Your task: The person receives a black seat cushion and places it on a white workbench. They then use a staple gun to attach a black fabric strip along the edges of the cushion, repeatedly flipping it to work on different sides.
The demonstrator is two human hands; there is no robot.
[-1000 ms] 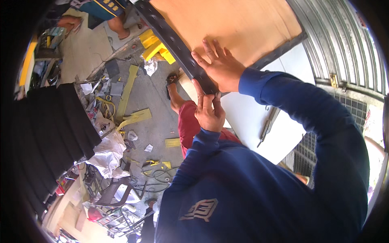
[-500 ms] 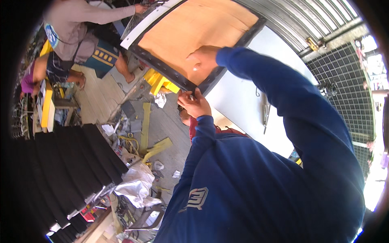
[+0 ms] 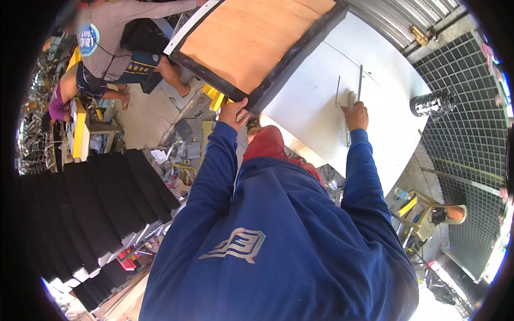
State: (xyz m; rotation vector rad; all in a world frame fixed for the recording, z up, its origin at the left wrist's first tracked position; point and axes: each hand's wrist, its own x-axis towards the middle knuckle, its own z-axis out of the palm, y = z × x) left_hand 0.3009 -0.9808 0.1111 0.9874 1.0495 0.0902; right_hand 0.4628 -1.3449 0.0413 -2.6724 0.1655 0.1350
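A wooden panel [image 3: 251, 37] with its edges wrapped in black material [image 3: 300, 67] lies across the far part of the white work surface [image 3: 316, 91]. My left hand [image 3: 234, 113] is closed on the panel's near corner, with the thumb over the black edging. Farther right, my right hand [image 3: 355, 116] has its fingers closed around a slim grey metal tool [image 3: 351, 98] lying on the white surface. The tool's exact kind is unclear, as my hand covers part of it. Thin metal rods [image 3: 360, 80] show beside it.
A shiny black wrapped cylinder [image 3: 424, 104] stands at the surface's right edge, near a wire mesh panel [image 3: 466, 80]. Another person [image 3: 110, 37] bends over at far left. Folded black pieces [image 3: 101, 203] are piled at left. Scraps [image 3: 182, 147] litter the floor. A plastic chair [image 3: 425, 222] stands at right.
My right hand has left the wooden panel and moved right and nearer to the metal tool. My left hand stays at the panel's corner. The view has shifted, showing more of the white surface.
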